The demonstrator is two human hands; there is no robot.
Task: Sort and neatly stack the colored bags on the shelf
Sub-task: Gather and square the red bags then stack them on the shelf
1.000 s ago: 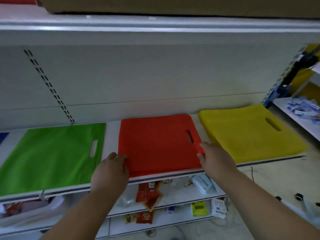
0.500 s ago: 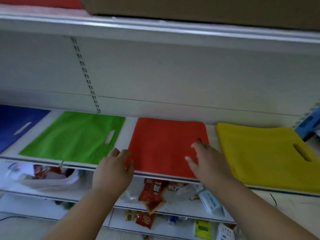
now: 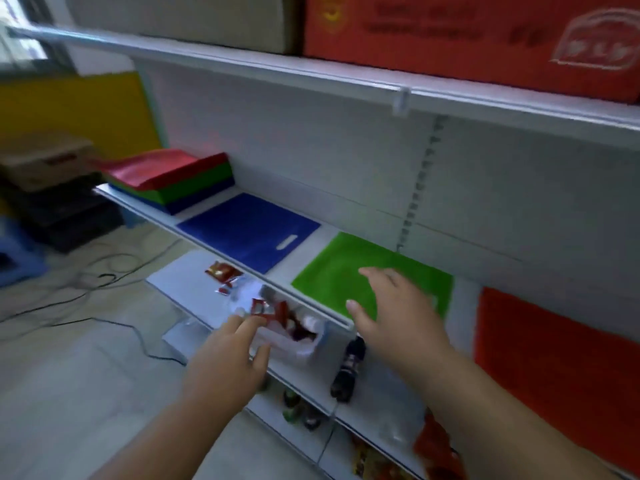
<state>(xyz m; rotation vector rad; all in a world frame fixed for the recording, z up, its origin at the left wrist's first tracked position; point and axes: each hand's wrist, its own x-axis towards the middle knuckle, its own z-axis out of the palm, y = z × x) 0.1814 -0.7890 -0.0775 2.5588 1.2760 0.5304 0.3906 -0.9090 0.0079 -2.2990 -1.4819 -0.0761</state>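
Note:
A flat green bag (image 3: 343, 275) lies on the white shelf (image 3: 221, 249), with a blue bag (image 3: 247, 230) to its left and an orange-red bag (image 3: 554, 348) to its right. At the shelf's far left end sits a mixed stack of bags (image 3: 173, 180), red over green over blue. My right hand (image 3: 394, 306) hovers over the green bag with fingers spread and holds nothing. My left hand (image 3: 228, 358) hangs in front of the shelf edge, below the bags, fingers relaxed and empty.
A lower shelf (image 3: 194, 289) holds snack packets (image 3: 225, 275), a plastic bag and a dark bottle (image 3: 348, 372). An upper shelf (image 3: 346, 81) carries cardboard boxes (image 3: 467, 36). Cables (image 3: 86, 282) trail across the floor. Boxes and crates (image 3: 45, 181) stand at the left.
The view has swung left along the shelf. Both hands have left the orange-red bag; the right one is now above the green bag. The yellow bag is out of view.

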